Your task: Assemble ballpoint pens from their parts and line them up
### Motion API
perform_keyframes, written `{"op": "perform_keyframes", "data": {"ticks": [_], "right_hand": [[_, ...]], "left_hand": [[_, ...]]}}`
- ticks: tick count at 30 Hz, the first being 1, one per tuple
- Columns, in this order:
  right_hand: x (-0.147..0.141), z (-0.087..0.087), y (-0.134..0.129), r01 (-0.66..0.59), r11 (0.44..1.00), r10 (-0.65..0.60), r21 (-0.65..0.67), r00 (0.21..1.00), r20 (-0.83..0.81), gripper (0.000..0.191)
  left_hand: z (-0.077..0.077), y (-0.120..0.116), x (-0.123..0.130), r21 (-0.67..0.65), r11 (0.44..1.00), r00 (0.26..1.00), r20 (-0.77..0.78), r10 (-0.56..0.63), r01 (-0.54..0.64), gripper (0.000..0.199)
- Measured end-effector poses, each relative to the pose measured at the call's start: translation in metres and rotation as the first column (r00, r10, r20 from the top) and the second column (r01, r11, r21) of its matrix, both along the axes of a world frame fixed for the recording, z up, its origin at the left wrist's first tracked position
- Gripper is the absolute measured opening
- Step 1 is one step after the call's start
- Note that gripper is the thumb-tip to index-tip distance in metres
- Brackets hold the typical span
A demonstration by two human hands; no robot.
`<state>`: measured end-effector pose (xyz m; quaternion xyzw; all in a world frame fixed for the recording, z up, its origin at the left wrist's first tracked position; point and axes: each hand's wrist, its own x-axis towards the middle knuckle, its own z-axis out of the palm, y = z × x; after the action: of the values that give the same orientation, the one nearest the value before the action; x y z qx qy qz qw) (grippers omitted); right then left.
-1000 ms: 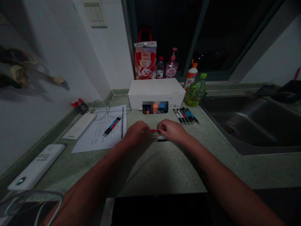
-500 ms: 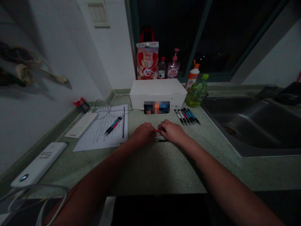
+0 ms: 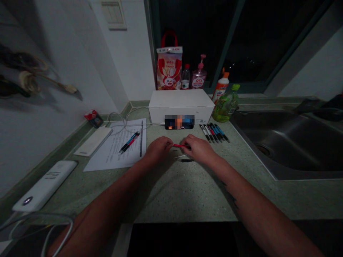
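A red pen barrel (image 3: pixel 178 145) spans the gap between my two hands above the counter. My left hand (image 3: pixel 160 148) pinches its left end, and the fingers of my right hand (image 3: pixel 197 146) are closed round its right end. Just below lie a thin white stick (image 3: pixel 180 156), a small dark piece (image 3: pixel 175 150) and a black pen part (image 3: pixel 185 160). Several pens (image 3: pixel 214 132) rest in a row to the right of my right hand. Two more pens, blue and red (image 3: pixel 129 142), lie on a printed sheet (image 3: pixel 118 160) at the left.
A white box (image 3: pixel 180 98) stands behind my hands, with a phone (image 3: pixel 179 122) leaning on its front. Bottles (image 3: pixel 226 105) stand right of it, beside the sink (image 3: pixel 294 142). White power strips or devices (image 3: pixel 46 185) and cables are at the left.
My hands have moved slightly apart, my left hand leftward, showing more of the red barrel. The small dark piece and more of the white stick now show beneath them.
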<state>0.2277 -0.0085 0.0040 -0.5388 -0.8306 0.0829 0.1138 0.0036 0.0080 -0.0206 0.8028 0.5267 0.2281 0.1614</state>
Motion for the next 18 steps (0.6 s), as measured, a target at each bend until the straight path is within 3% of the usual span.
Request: {"op": "perform_keyframes", "data": {"ticks": [10, 14, 18], "right_hand": [[-0.0051, -0.0027, -0.0038, -0.084, 0.996, 0.084, -0.001, 0.994, -0.067, 0.020], [-0.0062, -0.0035, -0.0026, -0.010, 1.000, 0.010, -0.004, 0.992, -0.124, 0.017], [-0.0044, -0.0050, 0.0017, 0.127, 0.992, -0.124, 0.007, 0.972, -0.199, 0.014]], "left_hand": [[-0.0049, -0.0006, 0.0052, -0.092, 0.996, 0.983, 0.186, 0.009, 0.008, 0.017], [-0.0091, -0.0005, 0.0070, -0.136, 0.991, 0.950, 0.309, 0.045, -0.003, 0.022], [-0.0088, -0.0014, 0.0057, -0.084, 0.996, 0.993, 0.120, -0.013, 0.023, 0.013]]}}
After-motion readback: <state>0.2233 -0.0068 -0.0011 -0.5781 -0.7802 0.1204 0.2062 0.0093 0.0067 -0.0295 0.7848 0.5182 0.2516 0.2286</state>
